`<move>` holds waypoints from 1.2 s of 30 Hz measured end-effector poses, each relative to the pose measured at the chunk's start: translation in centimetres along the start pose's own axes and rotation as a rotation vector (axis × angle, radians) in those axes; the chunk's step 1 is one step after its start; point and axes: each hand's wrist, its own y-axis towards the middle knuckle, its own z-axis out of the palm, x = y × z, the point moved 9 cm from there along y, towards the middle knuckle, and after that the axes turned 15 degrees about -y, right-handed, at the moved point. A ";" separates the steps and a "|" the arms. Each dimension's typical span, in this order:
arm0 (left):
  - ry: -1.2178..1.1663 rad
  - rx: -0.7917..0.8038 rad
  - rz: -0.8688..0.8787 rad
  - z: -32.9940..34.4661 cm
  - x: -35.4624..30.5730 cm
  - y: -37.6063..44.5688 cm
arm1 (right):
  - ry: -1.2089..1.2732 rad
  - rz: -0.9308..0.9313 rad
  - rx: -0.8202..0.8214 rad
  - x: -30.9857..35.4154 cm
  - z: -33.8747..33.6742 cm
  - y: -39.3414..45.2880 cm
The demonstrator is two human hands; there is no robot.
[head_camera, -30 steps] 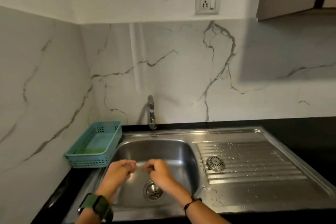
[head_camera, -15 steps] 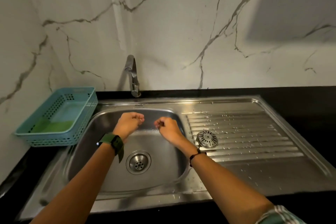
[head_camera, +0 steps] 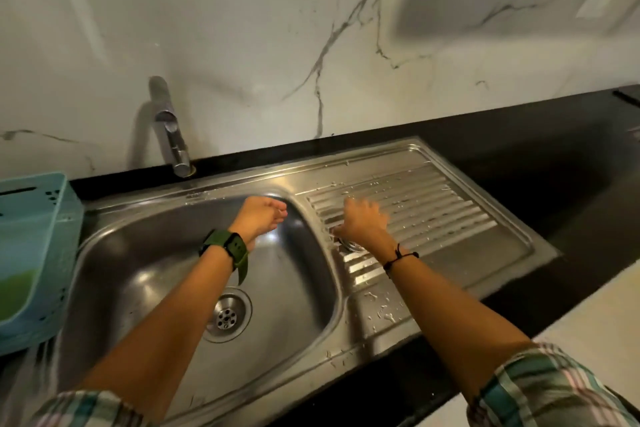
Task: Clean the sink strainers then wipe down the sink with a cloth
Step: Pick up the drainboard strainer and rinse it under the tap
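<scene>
A steel sink (head_camera: 145,253) has a round drain strainer (head_camera: 227,315) set in its basin floor. A second round strainer (head_camera: 351,245) lies loose on the wet ribbed drainboard (head_camera: 436,212), mostly hidden under my right hand. My right hand (head_camera: 363,222) is motion-blurred and hovers over that strainer, with its fingers spread toward the ribs. I cannot tell whether it touches the strainer. My left hand (head_camera: 259,215), with a green watch on the wrist, hangs over the back of the basin. Its fingers are loosely curled and hold nothing. No cloth is in view.
A chrome tap (head_camera: 169,128) stands behind the basin against the marble wall. At the left edge a light blue plastic basket (head_camera: 31,253) holds something green. Black countertop (head_camera: 554,156) surrounds the sink. Water drops lie on the drainboard.
Both hands were fists together over the basin. My right hand has since moved right onto the drainboard, over the loose strainer, and opened. My left hand's fingers relaxed. The camera tilted down and right.
</scene>
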 end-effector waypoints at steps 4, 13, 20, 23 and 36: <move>0.018 0.122 -0.066 3.9 1.0 0.1 | 0.016 0.058 0.171 -2.5 3.2 -0.8; -0.039 0.087 -0.127 2.7 3.5 -0.3 | 0.140 -0.025 0.054 -0.6 2.1 -0.9; -0.152 0.140 -0.152 4.7 4.4 -1.0 | 0.711 -0.009 0.109 0.4 1.6 -1.9; -0.262 0.169 -0.134 5.1 3.4 -1.4 | 1.123 -0.022 0.324 2.4 2.0 -2.4; 0.512 -0.314 0.331 -8.9 -0.6 -3.6 | 1.396 -0.174 0.523 17.5 2.8 -2.3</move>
